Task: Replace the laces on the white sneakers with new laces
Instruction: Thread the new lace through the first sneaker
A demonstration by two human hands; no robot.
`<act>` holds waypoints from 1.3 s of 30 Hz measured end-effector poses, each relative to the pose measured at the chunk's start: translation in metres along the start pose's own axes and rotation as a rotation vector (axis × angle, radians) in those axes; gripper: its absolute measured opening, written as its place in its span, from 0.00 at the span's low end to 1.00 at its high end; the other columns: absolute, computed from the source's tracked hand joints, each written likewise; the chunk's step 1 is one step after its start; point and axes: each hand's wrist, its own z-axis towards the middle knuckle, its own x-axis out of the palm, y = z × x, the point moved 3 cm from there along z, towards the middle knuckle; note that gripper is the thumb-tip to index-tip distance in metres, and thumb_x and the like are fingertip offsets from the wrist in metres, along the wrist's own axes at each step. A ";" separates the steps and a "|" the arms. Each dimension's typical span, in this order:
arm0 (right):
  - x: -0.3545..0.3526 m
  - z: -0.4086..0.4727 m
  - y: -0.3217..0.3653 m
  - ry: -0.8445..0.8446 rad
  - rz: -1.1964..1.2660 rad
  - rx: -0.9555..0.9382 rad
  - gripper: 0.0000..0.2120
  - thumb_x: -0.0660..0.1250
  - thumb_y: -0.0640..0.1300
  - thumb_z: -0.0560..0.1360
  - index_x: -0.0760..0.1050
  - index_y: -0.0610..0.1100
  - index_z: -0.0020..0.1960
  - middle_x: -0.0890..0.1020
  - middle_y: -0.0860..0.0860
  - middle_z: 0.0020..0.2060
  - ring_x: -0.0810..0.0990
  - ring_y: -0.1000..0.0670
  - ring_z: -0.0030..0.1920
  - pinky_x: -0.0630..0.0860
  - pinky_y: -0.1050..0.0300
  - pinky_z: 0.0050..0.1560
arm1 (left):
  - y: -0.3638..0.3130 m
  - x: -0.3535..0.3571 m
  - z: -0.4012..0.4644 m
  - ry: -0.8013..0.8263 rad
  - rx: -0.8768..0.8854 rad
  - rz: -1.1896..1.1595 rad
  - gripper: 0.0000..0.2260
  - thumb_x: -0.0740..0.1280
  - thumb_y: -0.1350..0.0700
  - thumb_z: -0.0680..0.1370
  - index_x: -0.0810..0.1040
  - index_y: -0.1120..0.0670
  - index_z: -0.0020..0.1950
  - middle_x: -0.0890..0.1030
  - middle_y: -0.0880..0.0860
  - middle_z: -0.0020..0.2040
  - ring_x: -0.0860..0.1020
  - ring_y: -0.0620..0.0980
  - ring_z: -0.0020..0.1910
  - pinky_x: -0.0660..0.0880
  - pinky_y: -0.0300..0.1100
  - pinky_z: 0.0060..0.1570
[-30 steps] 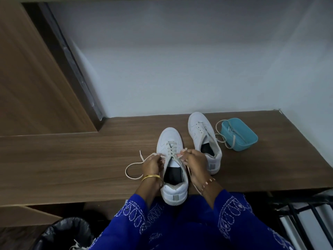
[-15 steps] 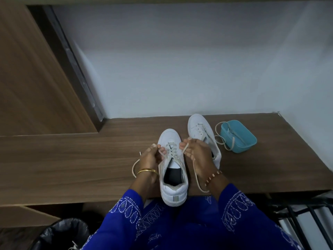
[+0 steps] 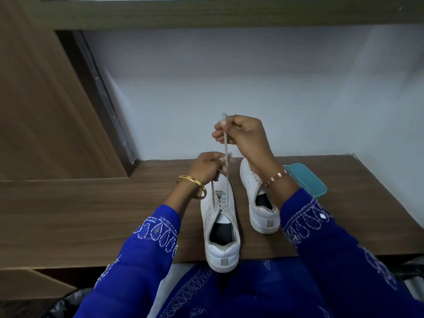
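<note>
Two white sneakers stand on the wooden desk (image 3: pixel 91 214). The near sneaker (image 3: pixel 221 228) is partly laced with a pale lace (image 3: pixel 226 148). My right hand (image 3: pixel 243 136) is raised above the shoe and pinches one lace end, pulled taut upward. My left hand (image 3: pixel 208 166) is lower, just above the toe, and grips the other strand of the same lace. The second sneaker (image 3: pixel 259 203) sits to the right, partly hidden by my right forearm; whether it carries a lace cannot be told.
A teal box (image 3: pixel 307 180) lies at the right behind my right arm. A wooden cabinet panel (image 3: pixel 46 111) rises at the left, a white wall behind. A black bin bag (image 3: pixel 64 304) shows at the lower left, below the desk edge.
Both hands rose from the shoe's eyelets, drawing the lace ends up; the right hand went highest. The loose lace loops on the desk are gone.
</note>
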 end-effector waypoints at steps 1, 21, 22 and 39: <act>0.003 0.004 0.005 0.035 -0.042 -0.020 0.08 0.62 0.37 0.77 0.79 0.37 0.44 0.81 0.47 0.34 0.80 0.51 0.37 0.78 0.63 0.45 | -0.003 0.003 -0.001 0.062 -0.007 0.056 0.15 0.57 0.65 0.78 0.78 0.54 0.37 0.74 0.51 0.30 0.68 0.41 0.23 0.66 0.36 0.29; -0.038 -0.034 -0.054 0.147 -0.208 0.190 0.13 0.63 0.40 0.77 0.74 0.45 0.33 0.77 0.51 0.28 0.74 0.61 0.27 0.71 0.69 0.38 | 0.013 -0.011 -0.004 -0.011 -0.108 -0.158 0.15 0.61 0.58 0.80 0.74 0.60 0.33 0.80 0.47 0.25 0.65 0.43 0.18 0.64 0.38 0.28; -0.037 -0.038 -0.049 0.147 -0.218 0.173 0.14 0.63 0.39 0.77 0.74 0.45 0.33 0.75 0.51 0.26 0.72 0.61 0.25 0.70 0.70 0.35 | 0.013 -0.010 -0.004 0.006 -0.132 -0.202 0.14 0.60 0.58 0.80 0.75 0.60 0.36 0.80 0.48 0.25 0.65 0.44 0.18 0.64 0.39 0.28; -0.006 -0.042 -0.088 0.134 -0.113 0.259 0.07 0.61 0.38 0.78 0.77 0.38 0.52 0.79 0.52 0.39 0.77 0.58 0.38 0.76 0.64 0.44 | 0.012 -0.019 -0.008 -0.010 0.345 0.497 0.19 0.58 0.50 0.75 0.79 0.64 0.39 0.80 0.59 0.35 0.78 0.54 0.36 0.73 0.44 0.40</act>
